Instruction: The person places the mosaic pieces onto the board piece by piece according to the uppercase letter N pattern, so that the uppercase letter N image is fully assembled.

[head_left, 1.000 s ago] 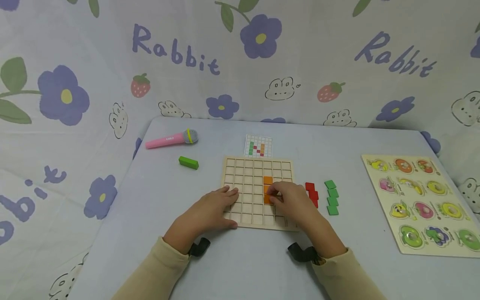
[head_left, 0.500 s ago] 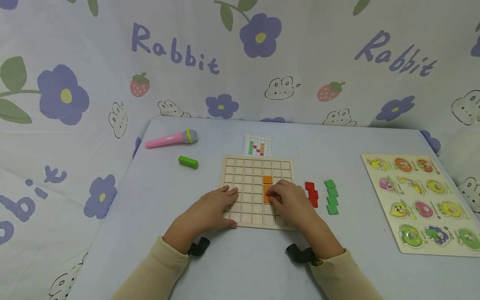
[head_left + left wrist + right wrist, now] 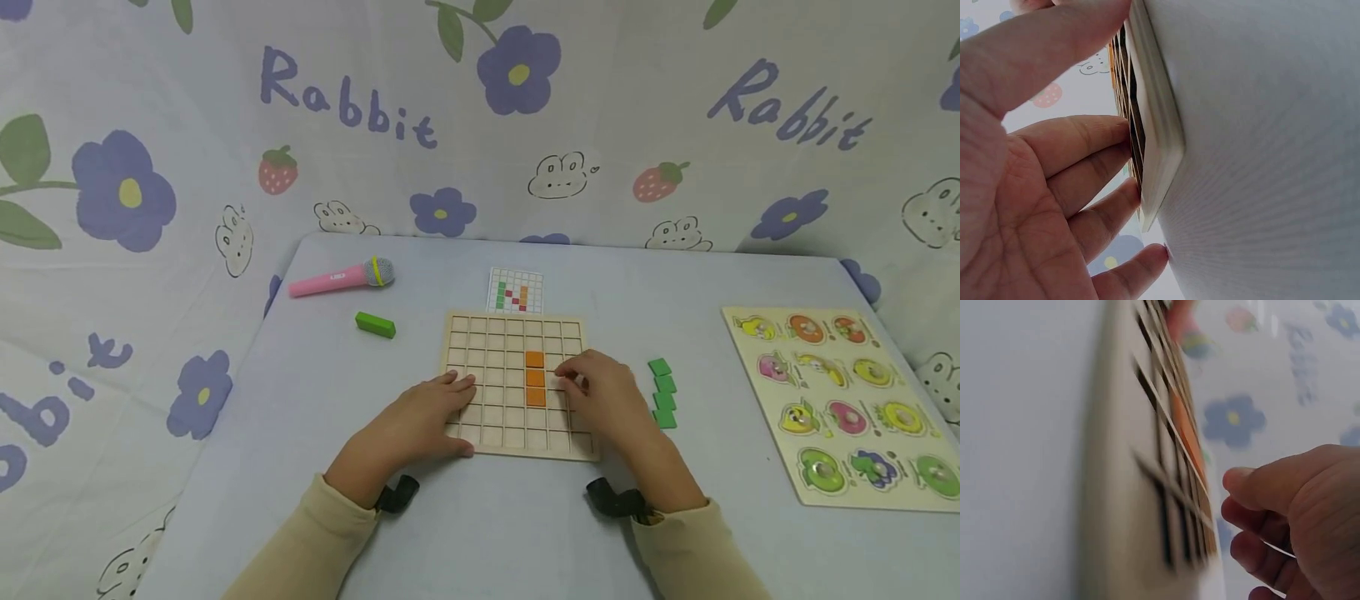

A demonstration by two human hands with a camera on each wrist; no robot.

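Observation:
A wooden grid board [image 3: 491,416] lies flat on the table. Three orange square tiles [image 3: 536,378] fill cells in one column of it. My left hand [image 3: 417,419] rests at the board's left side, its fingers spread and touching the grid; the left wrist view shows the thumb on the near edge [image 3: 1159,119]. Over the board's right part hovers my right hand [image 3: 603,400], fingers loosely bent. In the right wrist view, nothing shows between the thumb [image 3: 1238,479] and fingers, which stand off the grid. The red tiles are hidden by the right hand.
Several green tiles [image 3: 664,395] lie right of the board. Behind it sits a pattern card [image 3: 516,290]. A pink toy microphone [image 3: 341,278] and a green block [image 3: 375,325] are at the left. A fruit puzzle board [image 3: 847,408] lies far right.
My right hand has let go of the lowest orange tile and moved right, uncovering the orange column and covering the red tiles. My left hand has stayed in place.

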